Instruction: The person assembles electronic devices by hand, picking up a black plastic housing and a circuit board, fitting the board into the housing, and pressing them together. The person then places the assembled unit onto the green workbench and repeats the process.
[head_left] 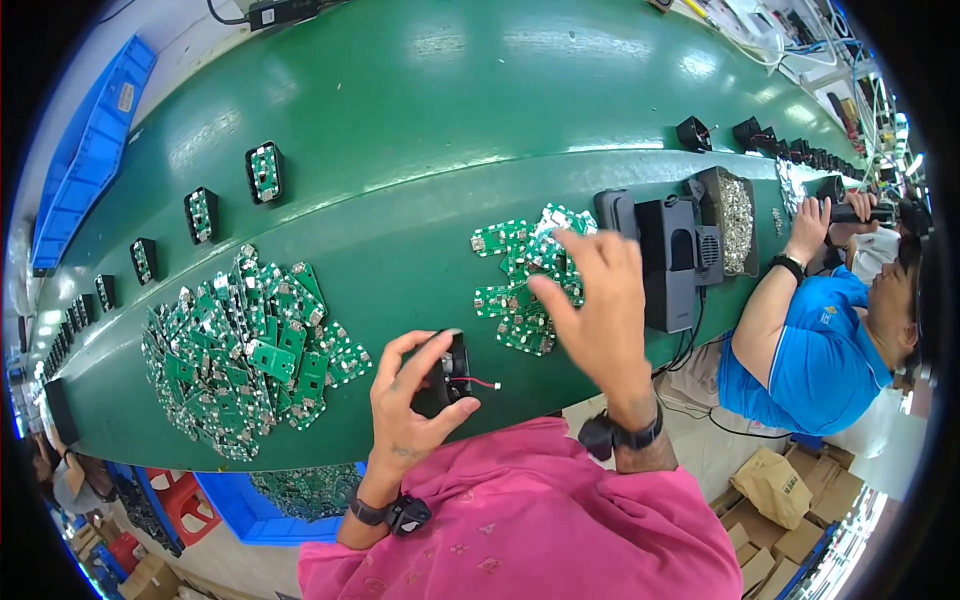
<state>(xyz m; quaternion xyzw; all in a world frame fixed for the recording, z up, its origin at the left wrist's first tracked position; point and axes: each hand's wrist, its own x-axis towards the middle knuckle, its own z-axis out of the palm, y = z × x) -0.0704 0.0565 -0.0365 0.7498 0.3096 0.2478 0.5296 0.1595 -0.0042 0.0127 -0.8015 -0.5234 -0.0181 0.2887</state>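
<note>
Fingers of the left hand (405,400) grasp one black housing (460,358), thumb on the near side; it is held to the right of the big heap of green circuit boards (272,358). From the housing runs a red-and-dark wire (480,381) with one white connector (497,386). Right-hand fingers are parted, thumb well away from forefinger: that right hand (607,310), slightly blurred, is over a smaller pile of boards (525,335), farther right of the heap. Whether its tips touch a board, I cannot tell.

As for writing: one pale label (126,97) sits on the blue bin (95,150) beyond the heap to the left, its print too small to read. One small emblem marks the blue shirt (790,355) of a co-worker far right of the heap.

Counts: three board-filled housings (265,172) stand out clearly on the green desk (400,230), behind the heap; the row running left from them is too small to count. Boards in both piles overlap too much for counting. Well right of the heap is one tray (714,215) of tiny metal parts, uncountable.
</note>
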